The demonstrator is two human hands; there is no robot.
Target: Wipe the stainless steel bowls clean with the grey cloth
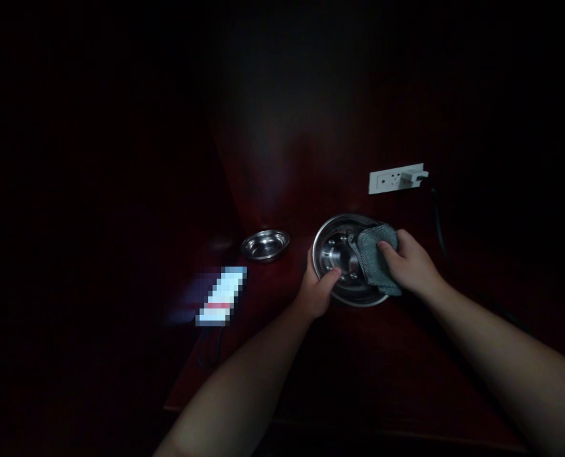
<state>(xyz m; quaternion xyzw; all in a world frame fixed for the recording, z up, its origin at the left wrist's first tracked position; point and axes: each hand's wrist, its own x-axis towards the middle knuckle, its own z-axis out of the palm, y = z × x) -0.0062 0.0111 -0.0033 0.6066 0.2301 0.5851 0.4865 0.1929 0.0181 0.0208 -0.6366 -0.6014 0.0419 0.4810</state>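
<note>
My left hand (318,289) grips the near left rim of a shiny steel bowl (334,222), its thumb inside and its fingers hidden behind the wall. The bowl is tilted so that its inside faces me. Pinched in my right hand (409,260) is a grey-green cloth (375,254) with a pale checked edge. The cloth lies over the bowl's right rim and hangs partly into it. To the left of the bowl, a smaller, shallow steel bowl (266,245) stands upright on the dark red table (263,311).
A lit, pixelated phone-like screen (221,297) is at the table's left side, with a thin cable (209,349) below it. On the wall behind, a white socket plate (392,179) holds a plug (414,175) with a dark cord (437,219). The surroundings are very dark.
</note>
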